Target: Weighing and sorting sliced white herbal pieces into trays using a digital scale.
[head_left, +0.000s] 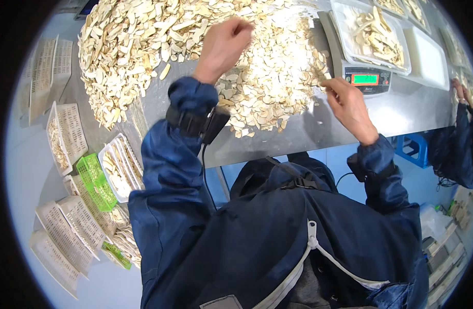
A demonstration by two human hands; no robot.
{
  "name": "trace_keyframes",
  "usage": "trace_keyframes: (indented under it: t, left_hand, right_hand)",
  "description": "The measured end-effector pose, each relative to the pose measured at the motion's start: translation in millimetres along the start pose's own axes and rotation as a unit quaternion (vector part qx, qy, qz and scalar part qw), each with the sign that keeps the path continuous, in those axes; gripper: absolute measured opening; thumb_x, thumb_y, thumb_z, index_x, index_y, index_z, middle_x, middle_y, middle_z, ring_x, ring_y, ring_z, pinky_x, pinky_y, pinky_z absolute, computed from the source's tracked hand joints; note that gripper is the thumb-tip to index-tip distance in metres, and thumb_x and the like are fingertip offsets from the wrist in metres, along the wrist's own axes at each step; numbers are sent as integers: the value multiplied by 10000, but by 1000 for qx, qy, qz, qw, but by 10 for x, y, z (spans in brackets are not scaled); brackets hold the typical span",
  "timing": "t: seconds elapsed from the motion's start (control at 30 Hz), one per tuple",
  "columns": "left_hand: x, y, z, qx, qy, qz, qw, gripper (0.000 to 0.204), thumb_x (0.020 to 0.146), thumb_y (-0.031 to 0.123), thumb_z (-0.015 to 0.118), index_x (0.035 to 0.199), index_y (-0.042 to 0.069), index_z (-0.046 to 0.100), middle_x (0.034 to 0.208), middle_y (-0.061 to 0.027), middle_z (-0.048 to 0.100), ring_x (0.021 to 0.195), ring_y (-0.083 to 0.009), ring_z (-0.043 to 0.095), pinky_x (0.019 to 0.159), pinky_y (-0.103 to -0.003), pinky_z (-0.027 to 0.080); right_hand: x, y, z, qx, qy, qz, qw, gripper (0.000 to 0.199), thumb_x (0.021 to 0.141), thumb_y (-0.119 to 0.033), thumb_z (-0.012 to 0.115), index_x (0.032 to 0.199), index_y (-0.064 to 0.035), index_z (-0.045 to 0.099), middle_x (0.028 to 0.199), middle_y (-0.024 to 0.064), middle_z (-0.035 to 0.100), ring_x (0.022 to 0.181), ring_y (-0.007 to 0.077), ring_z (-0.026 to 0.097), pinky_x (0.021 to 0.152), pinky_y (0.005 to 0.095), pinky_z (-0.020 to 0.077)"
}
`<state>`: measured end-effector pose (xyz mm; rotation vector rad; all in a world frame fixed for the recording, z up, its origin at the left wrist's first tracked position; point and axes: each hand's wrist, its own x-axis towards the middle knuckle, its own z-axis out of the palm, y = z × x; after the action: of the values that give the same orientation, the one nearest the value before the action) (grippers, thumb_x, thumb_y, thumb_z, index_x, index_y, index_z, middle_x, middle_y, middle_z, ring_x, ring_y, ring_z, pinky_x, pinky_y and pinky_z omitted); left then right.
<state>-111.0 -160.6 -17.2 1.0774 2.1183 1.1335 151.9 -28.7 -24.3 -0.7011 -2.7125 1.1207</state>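
Thin cream-coloured dried slices are spread over the metal table in front of me, and a larger heap of longer slices lies to the left and behind. Over the meeting of the two heaps hangs my left hand, its fingers curled in; whether a slice is inside is hidden. My right hand is at the right edge of the spread slices, just before the scale, thumb and fingers drawn together. What its fingertips hold, if anything, is too small to tell. A white tray of long slices rests on the digital scale.
A white lidded-looking box stands right of the scale. Slotted white baskets, a green basket and a white tray are off the table's left side. At right are a blue stool and another person's hand.
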Motion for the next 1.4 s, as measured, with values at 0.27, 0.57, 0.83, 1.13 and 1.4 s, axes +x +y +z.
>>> trace_keyframes:
  t: [0.27,0.57,0.83,1.13,1.4]
  left_hand:
    - [-794,-882,450,-7,112,-127,986,154,759,122,606,834,-1,661,710,-97,629,616,-169,585,573,-300,445]
    - [-631,-887,691,153,93,-68,982,210,730,157,658,902,42,619,832,-117,580,804,-304,560,704,-385,445]
    - [-738,-1004,399,-480,120,-218,841,89,818,84,630,859,7,618,697,-6,579,598,-63,514,535,-193,413]
    - [-435,-978,572,-1,94,-101,990,163,751,165,662,853,42,630,589,-8,514,516,-104,480,489,-288,387]
    - [-407,-1060,512,-3,36,-117,992,109,767,109,612,850,45,581,748,-77,606,656,-197,586,576,-330,445]
  right_hand:
    - [599,231,715,-144,31,-51,988,199,796,-176,559,841,15,528,812,203,582,729,364,592,660,434,480]
    - [691,385,818,-128,39,-55,989,140,764,-140,559,818,-12,548,804,160,590,694,332,580,634,413,472]
    - [939,175,816,364,-59,151,917,181,825,-175,527,921,-22,552,744,24,581,669,107,541,598,243,413]
    - [1107,17,1191,-146,42,-88,984,117,785,-120,544,853,-33,507,753,139,609,718,324,600,638,403,472]
    - [1045,-6,1024,28,-1,38,999,150,801,-163,569,912,-62,569,634,123,581,586,290,580,562,383,448]
